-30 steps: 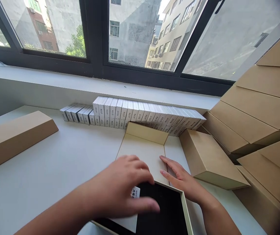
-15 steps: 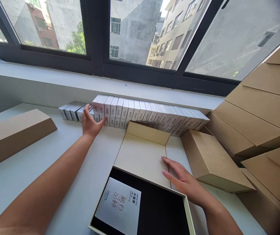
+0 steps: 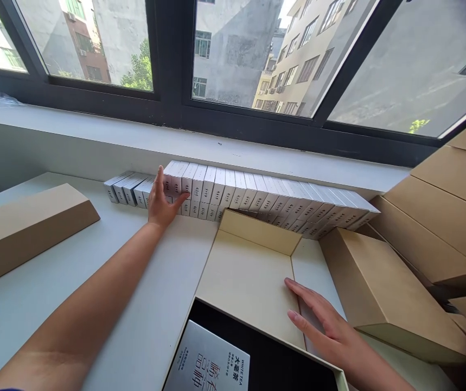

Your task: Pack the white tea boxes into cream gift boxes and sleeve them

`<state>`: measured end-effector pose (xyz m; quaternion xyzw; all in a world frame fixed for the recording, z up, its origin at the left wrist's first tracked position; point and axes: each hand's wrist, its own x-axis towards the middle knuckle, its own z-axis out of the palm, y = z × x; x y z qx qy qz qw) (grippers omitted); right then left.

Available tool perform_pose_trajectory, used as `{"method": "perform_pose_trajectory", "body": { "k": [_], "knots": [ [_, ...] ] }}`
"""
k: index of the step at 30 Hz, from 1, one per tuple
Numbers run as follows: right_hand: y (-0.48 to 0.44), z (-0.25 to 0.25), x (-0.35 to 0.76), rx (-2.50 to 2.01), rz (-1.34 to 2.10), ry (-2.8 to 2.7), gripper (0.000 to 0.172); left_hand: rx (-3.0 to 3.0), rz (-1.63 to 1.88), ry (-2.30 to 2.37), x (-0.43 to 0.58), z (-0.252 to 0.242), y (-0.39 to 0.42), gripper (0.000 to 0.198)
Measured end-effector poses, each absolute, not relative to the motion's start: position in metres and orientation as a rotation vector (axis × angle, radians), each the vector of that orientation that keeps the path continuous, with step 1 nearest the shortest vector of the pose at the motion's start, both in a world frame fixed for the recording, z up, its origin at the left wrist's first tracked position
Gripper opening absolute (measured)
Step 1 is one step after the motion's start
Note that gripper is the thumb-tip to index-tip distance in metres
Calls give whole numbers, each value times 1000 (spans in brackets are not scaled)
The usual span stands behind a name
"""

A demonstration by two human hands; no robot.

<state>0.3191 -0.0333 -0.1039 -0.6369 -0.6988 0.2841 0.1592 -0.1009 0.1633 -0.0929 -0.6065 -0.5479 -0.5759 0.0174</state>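
Note:
My left hand (image 3: 165, 200) reaches to the left end of a double-stacked row of small white boxes (image 3: 238, 195). Its fingers stand along the end box's side while the thumb spreads across the front faces; whether they press on the boxes is unclear. My right hand (image 3: 324, 323) lies with fingers stretched over the right edge of the cream lid (image 3: 249, 266) of an opened gift box (image 3: 265, 342). Inside that box, a silver tea box (image 3: 212, 358) printed "WHITE TEA" sits at the left on a black lining (image 3: 289, 361).
A lower single layer of white boxes (image 3: 125, 187) continues to the left. One long brown box (image 3: 33, 228) lies at the table's left. Brown boxes (image 3: 383, 282) are stacked along the right. Behind the row runs a white window sill (image 3: 200, 144).
My left hand has moved in closer around the end of the upper row. My right hand stays at the lid's edge. The view has shifted slightly.

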Motion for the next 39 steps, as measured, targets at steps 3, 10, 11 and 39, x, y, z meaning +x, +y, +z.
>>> {"method": "perform_pose_trajectory", "body": {
  "k": [3, 10, 11, 39],
  "knots": [
    [-35, -103, 320, -1830, 815, -1999, 70, -1983, -1671, -1656, -106, -91, 163, 91],
    [-35, -102, 320, -1867, 821, -2008, 74, -1955, -1738, -1529, -106, -89, 159, 56],
    [-35, -102, 320, -1873, 827, -2009, 76, -1911, -1786, -1511, -106, -88, 160, 56],
    [-45, -71, 289, -1030, 904, -1811, 92, -3299, -1555, -964, 25, 29, -3, 91]
  ]
}}
